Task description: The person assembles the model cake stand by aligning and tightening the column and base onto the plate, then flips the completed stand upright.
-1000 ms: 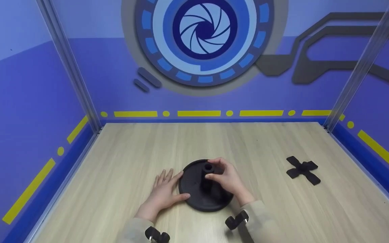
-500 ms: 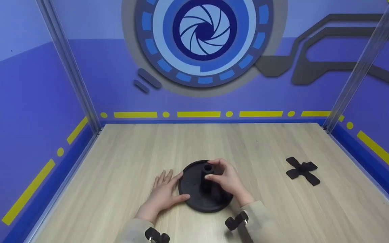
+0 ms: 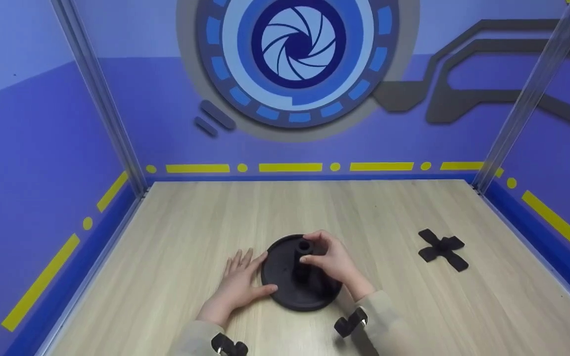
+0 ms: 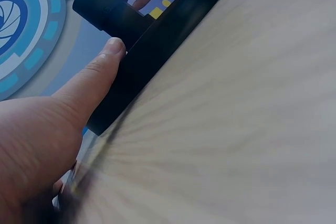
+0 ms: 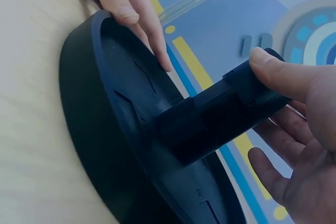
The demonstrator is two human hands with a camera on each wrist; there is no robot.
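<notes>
A round black base with a raised rim lies flat on the wooden table. From its middle rises a black hollow tube, upright, with its top hole facing up in the head view. My right hand pinches the tube near its top between thumb and fingers. At the base's left side, my left hand lies with straight, spread fingers, its thumb pressing on the rim. In the right wrist view the tube's lower end meets the base's inner face.
To the right on the table lies a black cross-shaped part with several flat blades and a small hub. Blue printed walls close off the back and both sides, with metal posts at the back corners.
Both hands keep their places on the base and tube. Only the right wrist has shifted very slightly to the right.
</notes>
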